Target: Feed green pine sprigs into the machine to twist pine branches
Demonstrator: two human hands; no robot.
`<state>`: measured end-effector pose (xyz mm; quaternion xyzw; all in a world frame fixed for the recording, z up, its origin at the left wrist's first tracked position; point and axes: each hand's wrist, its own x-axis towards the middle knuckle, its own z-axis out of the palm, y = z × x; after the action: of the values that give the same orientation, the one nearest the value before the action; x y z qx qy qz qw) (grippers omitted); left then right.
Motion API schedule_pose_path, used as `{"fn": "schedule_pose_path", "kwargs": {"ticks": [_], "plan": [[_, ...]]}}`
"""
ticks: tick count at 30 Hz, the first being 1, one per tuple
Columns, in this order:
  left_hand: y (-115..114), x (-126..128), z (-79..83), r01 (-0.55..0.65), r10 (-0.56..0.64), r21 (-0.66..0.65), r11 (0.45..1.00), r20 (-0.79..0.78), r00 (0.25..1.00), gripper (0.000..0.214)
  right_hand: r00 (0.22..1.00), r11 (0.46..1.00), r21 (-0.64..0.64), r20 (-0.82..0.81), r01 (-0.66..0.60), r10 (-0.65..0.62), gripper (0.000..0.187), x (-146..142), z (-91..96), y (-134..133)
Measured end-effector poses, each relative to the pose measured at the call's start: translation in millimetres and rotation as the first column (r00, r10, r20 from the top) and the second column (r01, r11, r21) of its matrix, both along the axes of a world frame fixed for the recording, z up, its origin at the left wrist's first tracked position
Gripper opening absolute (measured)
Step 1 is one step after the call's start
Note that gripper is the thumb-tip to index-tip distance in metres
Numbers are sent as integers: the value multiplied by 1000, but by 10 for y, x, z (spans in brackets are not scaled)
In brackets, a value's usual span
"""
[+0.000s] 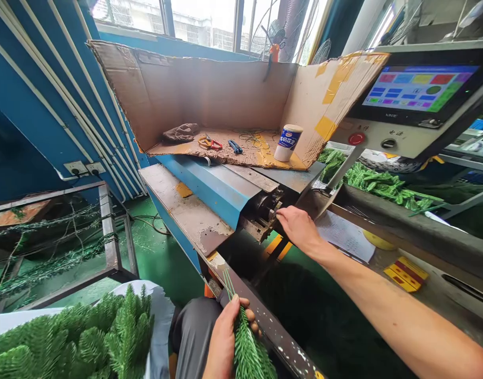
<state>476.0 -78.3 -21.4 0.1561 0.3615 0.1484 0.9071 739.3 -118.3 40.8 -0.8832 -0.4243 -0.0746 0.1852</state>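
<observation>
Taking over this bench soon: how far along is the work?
Done: seemingly the artificial pine sprigs heaped at lower left. In hand: the left hand grips one sprig, wires protruding; the right hand touches the machine's metal head. Left: perhaps the green sprigs beyond the machine; unclear.

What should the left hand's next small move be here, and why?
Probably it should bring the green artificial pine sprig toward the metal mechanism of the blue sheet-metal machine, bare wire stems first. The left hand grips the sprig with those wires pointing forward, and the right hand is at the mechanism.
</observation>
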Motion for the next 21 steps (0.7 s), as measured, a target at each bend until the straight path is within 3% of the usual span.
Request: {"fn": "schedule_pose_path", "kwargs": {"ticks": [5,9,12,14,16,17,19,21], "plan": [[56,-82,-52,-15,15,8,1000,-47,999,34,993,986,148,-107,73,-58,48,-187,-228,282],[116,-132,-43,-34,32,-34,999,-52,998,28,934,952,295,-355,77,34,71,-317,-299,173],[131,-91,67,-85,83,-35,996,-51,995,26,873,954,288,-482,79,73,79,-698,-191,-23],[82,-49,193,-188,187,-23,982,-54,981,26,757,970,229,-620,-80,209,71,-1089,-126,-172],[-9,-2,313,-316,316,2,949,-45,948,29,580,918,186,-726,-350,368,62,-1463,-121,-327],[-54,20,351,-363,363,4,932,-30,931,31,541,879,181,-728,-441,421,60,-1603,-150,-401],[-95,26,364,-389,387,39,921,34,921,34,590,840,198,-632,-505,503,59,-1757,-262,-516],[-31,-87,332,-264,243,205,943,120,963,40,670,824,234,-490,-516,558,57,-1754,-401,-581]]}}
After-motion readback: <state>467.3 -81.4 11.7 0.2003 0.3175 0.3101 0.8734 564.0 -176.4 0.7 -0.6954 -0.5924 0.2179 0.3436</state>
